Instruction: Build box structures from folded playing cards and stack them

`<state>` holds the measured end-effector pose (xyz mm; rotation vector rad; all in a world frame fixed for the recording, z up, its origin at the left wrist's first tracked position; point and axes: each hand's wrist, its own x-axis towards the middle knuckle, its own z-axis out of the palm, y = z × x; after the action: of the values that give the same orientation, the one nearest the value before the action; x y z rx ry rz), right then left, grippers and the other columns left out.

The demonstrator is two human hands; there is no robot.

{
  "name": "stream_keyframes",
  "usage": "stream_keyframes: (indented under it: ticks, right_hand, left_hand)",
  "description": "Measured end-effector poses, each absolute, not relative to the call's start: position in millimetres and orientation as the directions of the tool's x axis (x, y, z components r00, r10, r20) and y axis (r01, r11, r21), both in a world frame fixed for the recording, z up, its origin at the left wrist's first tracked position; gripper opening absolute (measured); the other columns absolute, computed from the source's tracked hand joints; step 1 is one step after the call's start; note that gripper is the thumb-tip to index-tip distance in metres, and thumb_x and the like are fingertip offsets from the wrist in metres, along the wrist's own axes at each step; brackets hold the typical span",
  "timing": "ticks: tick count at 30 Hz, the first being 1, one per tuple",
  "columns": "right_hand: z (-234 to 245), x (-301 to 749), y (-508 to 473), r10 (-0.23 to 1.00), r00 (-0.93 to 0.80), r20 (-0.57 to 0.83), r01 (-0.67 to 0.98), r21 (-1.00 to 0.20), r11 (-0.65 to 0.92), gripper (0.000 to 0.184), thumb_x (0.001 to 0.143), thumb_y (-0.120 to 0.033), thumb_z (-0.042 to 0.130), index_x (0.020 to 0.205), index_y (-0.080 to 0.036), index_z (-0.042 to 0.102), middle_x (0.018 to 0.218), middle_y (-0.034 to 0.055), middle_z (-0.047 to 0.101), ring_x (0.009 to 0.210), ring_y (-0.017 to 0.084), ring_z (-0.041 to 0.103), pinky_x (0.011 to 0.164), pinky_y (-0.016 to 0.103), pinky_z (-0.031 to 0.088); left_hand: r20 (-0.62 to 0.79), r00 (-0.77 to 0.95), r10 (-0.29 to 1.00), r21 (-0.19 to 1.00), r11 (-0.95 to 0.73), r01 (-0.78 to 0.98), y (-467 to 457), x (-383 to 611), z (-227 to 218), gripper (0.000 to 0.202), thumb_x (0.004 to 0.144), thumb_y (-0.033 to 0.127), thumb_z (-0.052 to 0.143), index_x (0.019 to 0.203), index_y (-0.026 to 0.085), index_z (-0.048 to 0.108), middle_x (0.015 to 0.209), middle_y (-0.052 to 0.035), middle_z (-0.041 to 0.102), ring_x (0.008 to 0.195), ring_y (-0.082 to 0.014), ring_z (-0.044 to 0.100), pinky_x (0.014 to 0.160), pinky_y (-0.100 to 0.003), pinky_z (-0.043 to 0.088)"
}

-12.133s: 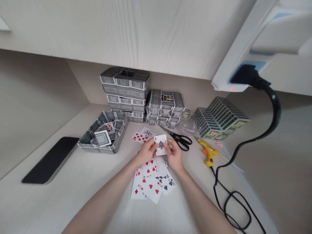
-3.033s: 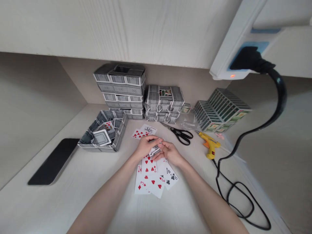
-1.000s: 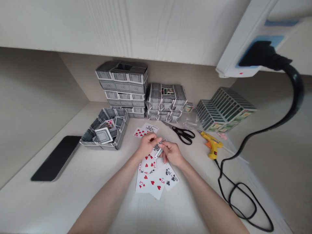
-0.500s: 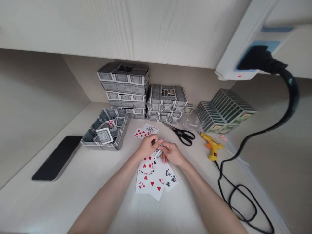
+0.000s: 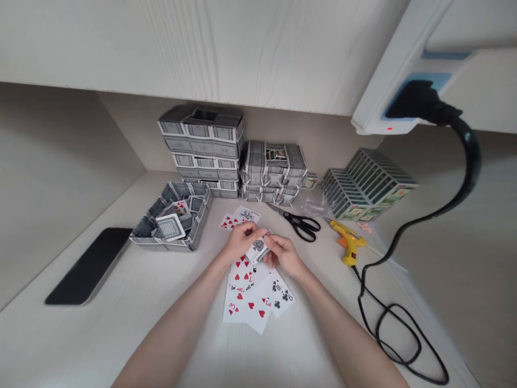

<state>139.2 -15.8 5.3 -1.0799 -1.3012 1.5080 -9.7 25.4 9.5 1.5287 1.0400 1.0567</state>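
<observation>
Between both hands is a playing card (image 5: 257, 248) with a large black spade, its patterned back folded up along one edge. My left hand (image 5: 242, 240) pinches its upper left side. Closed on the right edge of the same card is my right hand (image 5: 285, 254), its lower fingers partly hidden. Beneath them lie loose face-up cards (image 5: 251, 305), hearts and clubs overlapping on the white table. Just beyond my left hand sit two more cards (image 5: 247, 214). Black-handled scissors (image 5: 302, 224) rest to the right of my right hand.
An open box made of cards (image 5: 191, 237), holding loose cards, stands left, beside a black phone (image 5: 91, 267). Card-built boxes (image 5: 205, 143) are stacked behind. On the right are a yellow glue gun (image 5: 348, 242) with a black cord (image 5: 407, 361) and green-edged card boxes (image 5: 371, 180). A shelf overhangs the back.
The card between my hands has turned so its spade face now shows, where a folded, mostly covered card showed before. The view has shifted slightly; the table things stay put.
</observation>
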Motion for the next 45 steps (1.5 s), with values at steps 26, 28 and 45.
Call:
stream_keyframes:
  ticks: [26, 28, 45]
  right_hand:
    - [10.6, 138.6, -9.4, 1.000, 0.001, -0.001, -0.152, -0.988, -0.001, 0.033, 0.070, -0.047, 0.062, 0.088, -0.020, 0.058, 0.064, -0.0028, 0.052, 0.043, 0.006, 0.039, 0.037, 0.019, 0.030]
    - [9.6, 138.7, -9.8, 1.000, 0.004, -0.006, -0.118, -0.993, -0.006, 0.035, 0.072, -0.048, 0.059, 0.094, -0.021, 0.058, 0.065, -0.0013, 0.055, 0.049, 0.010, 0.046, 0.039, 0.021, 0.034]
    - [3.7, 139.3, -7.3, 0.996, -0.089, -0.017, -0.280, -0.959, -0.041, 0.034, 0.074, -0.047, 0.061, 0.090, -0.021, 0.047, 0.050, -0.0052, 0.060, 0.043, 0.014, 0.059, 0.046, 0.025, 0.047]
  left_hand:
    - [-0.014, 0.209, 0.978, 1.000, 0.010, 0.018, 29.3, -10.7, 5.0, 0.036, 0.057, 0.042, 0.072, 0.054, 0.014, 0.049, 0.049, 0.0054, 0.045, 0.047, -0.0071, 0.040, 0.045, -0.020, 0.029]
    - [-0.026, 0.246, 0.969, 0.999, 0.019, 0.033, 27.5, -10.9, 7.7, 0.037, 0.056, 0.041, 0.073, 0.052, 0.014, 0.048, 0.048, 0.0059, 0.044, 0.046, -0.0067, 0.039, 0.045, -0.020, 0.029]
    - [0.063, 0.090, 0.994, 0.997, -0.059, -0.049, 28.4, -7.4, 6.6, 0.027, 0.072, 0.040, 0.060, 0.064, 0.016, 0.052, 0.049, 0.0045, 0.053, 0.043, -0.0085, 0.048, 0.044, -0.020, 0.039]
